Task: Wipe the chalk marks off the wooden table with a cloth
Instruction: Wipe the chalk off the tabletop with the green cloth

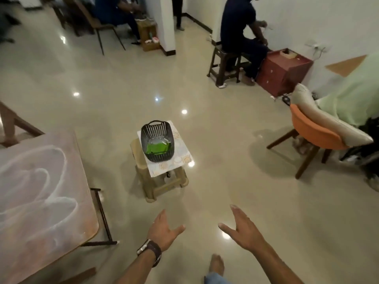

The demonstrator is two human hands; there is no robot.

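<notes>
A wooden table [16,249] fills the lower left, and white chalk marks [43,193] loop across its top. Ahead on the floor stands a low stool [178,179] with a patterned top. A dark slatted basket [151,132] sits on it, with a green cloth [156,148] and some white chalk sticks inside. My left hand [163,230], a watch on its wrist, and my right hand [244,228] both reach forward over the floor with straight fingers, holding nothing. They are well short of the stool.
An orange chair [315,136] stands at the right beside a bed with a green cover [352,95]. A person sits on a dark stool [223,66] by a red cabinet [283,72] at the back. Another person sits further back left. My bare foot [217,265] shows below.
</notes>
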